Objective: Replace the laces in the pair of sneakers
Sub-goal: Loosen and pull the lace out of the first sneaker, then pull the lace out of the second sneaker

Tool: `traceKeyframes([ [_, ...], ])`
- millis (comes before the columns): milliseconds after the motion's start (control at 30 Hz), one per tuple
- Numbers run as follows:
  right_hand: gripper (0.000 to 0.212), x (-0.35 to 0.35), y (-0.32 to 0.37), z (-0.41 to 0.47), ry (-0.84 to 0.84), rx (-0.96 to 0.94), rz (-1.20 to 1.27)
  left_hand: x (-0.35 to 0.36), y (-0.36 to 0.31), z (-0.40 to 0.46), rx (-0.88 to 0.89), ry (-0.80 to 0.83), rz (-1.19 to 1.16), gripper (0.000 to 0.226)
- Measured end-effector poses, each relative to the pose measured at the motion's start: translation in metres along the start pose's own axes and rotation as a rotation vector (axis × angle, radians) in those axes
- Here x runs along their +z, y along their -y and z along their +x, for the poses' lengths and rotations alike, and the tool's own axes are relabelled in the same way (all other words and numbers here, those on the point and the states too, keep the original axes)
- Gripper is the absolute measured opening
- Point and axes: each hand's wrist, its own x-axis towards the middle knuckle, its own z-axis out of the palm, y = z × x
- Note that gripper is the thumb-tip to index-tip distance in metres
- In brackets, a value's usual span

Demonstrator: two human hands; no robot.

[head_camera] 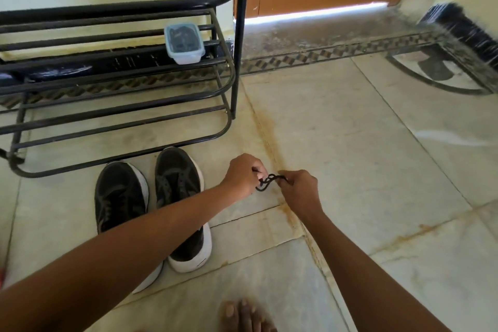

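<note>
**laceguy:** Two hands are pinched on one small bundle of black lace, held above the floor just right of the sneakers. The left hand is curled round one end and the right hand is nipped on the other. A tangle looks likely: if the ends get pulled apart while the loops are crossed, a knot could be cinched tight. The bundle could also be dropped, though only onto bare tile.

**shoebox_42:** Agreed, though plenty can't be made out. Whether it's an old lace or a new one can't be told. The fingertips are hidden behind the knuckles, so the exact grip is guessed at. The near ends of both sneakers are covered by the left forearm, and the eyelets are too dark for it to be seen whether laces are threaded. Something dark is held in the lidded tub on the far rack, maybe spare laces, but it's blurred.
</note>
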Motion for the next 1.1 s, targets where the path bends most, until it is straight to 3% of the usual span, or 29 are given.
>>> traceKeyframes([
  [67, 0.022, -0.003, 0.003, 0.002, -0.007, 0.033, 0.053, 0.006, 0.001, 0.002, -0.012, -0.015, -0.094, 0.021],
  [167, 0.033, -0.007, 0.003, 0.003, -0.020, 0.055, 0.081, 0.007, -0.005, 0.007, -0.052, 0.032, -0.112, 0.036],
  [267, 0.050, -0.009, -0.001, -0.001, 0.059, 0.026, -0.001, -0.004, -0.010, 0.012, -0.060, 0.123, 0.033, 0.053],
  [367, 0.064, -0.007, -0.003, -0.006, 0.115, 0.012, -0.168, -0.020, -0.009, 0.015, -0.049, 0.113, 0.227, 0.060],
  [467, 0.059, -0.001, -0.005, -0.010, 0.053, -0.013, -0.264, -0.032, -0.002, 0.013, -0.041, 0.093, 0.405, 0.063],
  [600, 0.032, 0.010, -0.005, 0.000, 0.087, -0.057, -0.202, -0.028, 0.017, 0.007, -0.136, 0.045, 0.389, 0.051],
  [700, 0.019, 0.013, -0.005, 0.007, 0.086, -0.108, -0.251, -0.012, 0.025, 0.008, -0.083, 0.023, 0.357, 0.035],
  [933, 0.019, 0.002, -0.014, 0.013, 0.009, -0.086, -0.204, 0.021, 0.003, 0.016, -0.029, 0.146, 0.129, 0.045],
  [1100, 0.031, -0.006, -0.002, -0.003, -0.124, -0.133, -0.119, -0.003, 0.010, -0.003, 0.055, 0.020, 0.128, 0.047],
])
